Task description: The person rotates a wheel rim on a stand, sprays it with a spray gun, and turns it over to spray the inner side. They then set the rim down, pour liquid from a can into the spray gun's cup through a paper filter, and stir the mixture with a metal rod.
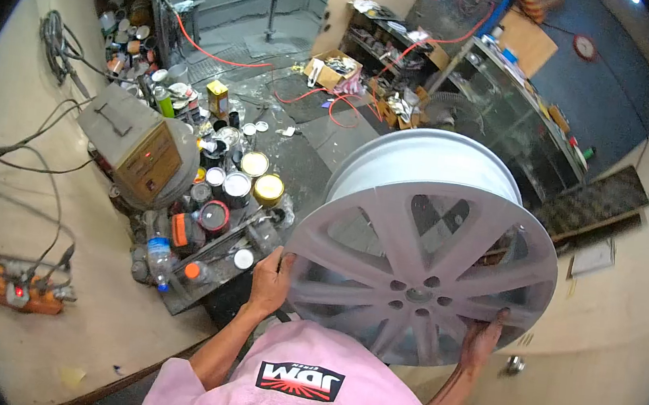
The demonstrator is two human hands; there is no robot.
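A large multi-spoke car wheel rim point(483, 288), coated dull whitish grey, is held up in front of my chest with its spoked face toward me. Its smooth white barrel point(425, 160) extends away behind the face. My left hand point(271, 280) is closed on the rim's left edge, thumb up. At the lower right, my right hand point(483, 339) grips the rim near a spoke, and some of its fingers are hidden behind the metal. Bolt holes surround the hub centre.
Paint cans point(237, 185) and bottles crowd the floor and a low bench at left, beside a boxy machine point(139, 145). A red hose point(221, 57) trails across the floor. A glass cabinet point(504, 103) stands behind the rim. An orange power box point(19, 285) lies far left.
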